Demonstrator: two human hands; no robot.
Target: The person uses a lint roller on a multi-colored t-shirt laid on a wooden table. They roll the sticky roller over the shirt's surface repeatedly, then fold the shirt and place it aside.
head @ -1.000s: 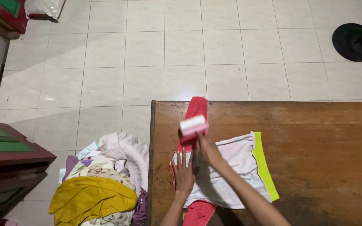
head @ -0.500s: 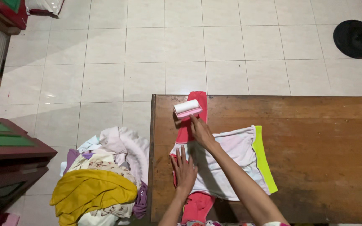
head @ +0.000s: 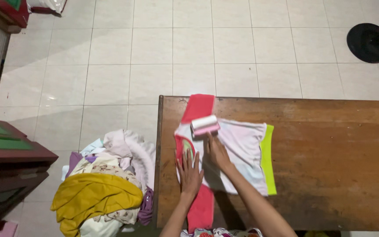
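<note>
Now the right hand (head: 218, 152) is closed around the handle of a pink lint roller with a white sticky drum (head: 205, 124), whose drum rests on a white, red and lime-yellow folded garment (head: 242, 149) spread at the left end of the brown wooden table (head: 330, 166). Just left of the roller's handle, the left hand (head: 189, 172) lies flat and open, fingers spread, pressing the garment's red edge (it grips nothing). Off the table's left edge, on the pale tiled floor (head: 154, 52), sits a heap of mixed clothes topped by a mustard-yellow cloth (head: 99, 197). Beyond the table's far right corner stands a round black base (head: 369, 41).
</note>
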